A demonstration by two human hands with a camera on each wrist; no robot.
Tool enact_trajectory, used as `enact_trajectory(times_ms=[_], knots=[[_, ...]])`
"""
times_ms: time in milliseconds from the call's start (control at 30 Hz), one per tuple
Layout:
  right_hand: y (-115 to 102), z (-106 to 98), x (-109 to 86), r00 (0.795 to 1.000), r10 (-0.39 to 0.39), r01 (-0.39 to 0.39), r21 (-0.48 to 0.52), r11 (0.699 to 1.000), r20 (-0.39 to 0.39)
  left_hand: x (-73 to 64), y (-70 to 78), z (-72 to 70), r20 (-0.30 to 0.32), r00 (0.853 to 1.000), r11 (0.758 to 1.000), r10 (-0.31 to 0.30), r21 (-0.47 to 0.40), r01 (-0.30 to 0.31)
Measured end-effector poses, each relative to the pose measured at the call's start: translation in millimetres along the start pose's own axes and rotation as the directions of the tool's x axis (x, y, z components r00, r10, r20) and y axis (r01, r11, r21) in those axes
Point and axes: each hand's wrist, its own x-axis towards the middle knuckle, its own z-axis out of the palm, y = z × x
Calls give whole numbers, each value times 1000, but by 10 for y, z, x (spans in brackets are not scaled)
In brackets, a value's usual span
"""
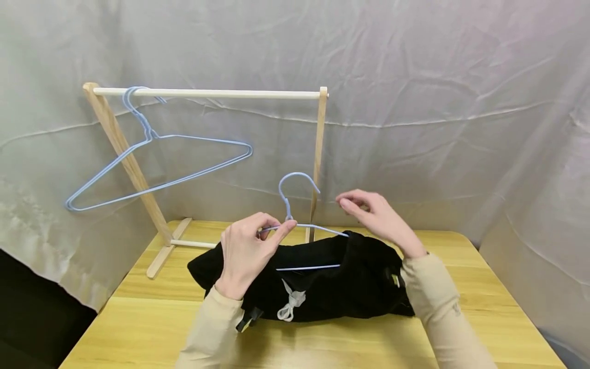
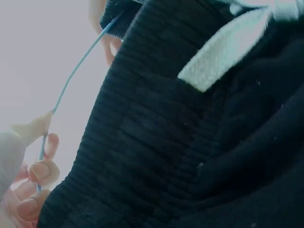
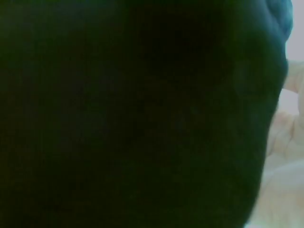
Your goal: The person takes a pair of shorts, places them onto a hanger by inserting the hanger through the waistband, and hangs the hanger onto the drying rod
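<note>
Black drawstring bottoms point(image 1: 364, 292), with an elastic waistband point(image 2: 123, 128) and a white drawstring tied in a bow point(image 1: 292, 300), sit bunched on the table. A light blue wire hanger point(image 1: 322, 227) is partly inside the waist opening, its hook upright above the fabric. My left hand point(image 1: 246, 251) pinches the hanger's left shoulder between thumb and fingers, just beside the hook's base. To the right of the hook, my right hand point(image 1: 375, 215) hovers above the fabric with fingers loosely bent, holding nothing. Dark cloth fills most of the right wrist view.
Behind, on the left, stands a wooden rack point(image 1: 207, 93) with a white rail. More blue hangers point(image 1: 203, 175) hang at its left end. The rack's foot point(image 1: 168, 248) rests on the wooden table point(image 1: 138, 323). A grey curtain point(image 1: 415, 102) encloses the back and sides.
</note>
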Motion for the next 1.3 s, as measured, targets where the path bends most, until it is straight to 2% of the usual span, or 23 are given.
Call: enact_trajectory(times_ms=[100,200,400,500,633,733,1067,1300], knots=[[-74,-110,269,998,53,-55,40,998,44,93,-13,-66,9,1000,999,-10,35,10],[-142,-152,534,996,79,-81,86,993,29,182,-25,-116,22,998,997,-50,56,49],[-188,-123,946,991,96,-72,229,971,-94,335,-47,-178,84,990,988,-117,109,108],[-194,-104,1066,984,74,-32,250,968,-160,385,-62,-199,108,985,985,-137,116,124],[-203,-82,1162,975,19,31,219,975,-222,419,-91,-230,127,979,981,-162,124,146],[-214,-66,1204,972,5,44,206,978,-234,437,-116,-251,135,976,979,-171,133,153],[-301,-91,1254,986,94,-54,269,962,-140,514,-146,-339,154,973,978,-169,152,146],[-330,-85,1278,979,129,-87,251,964,-157,592,-211,-439,129,973,967,-189,196,161]])
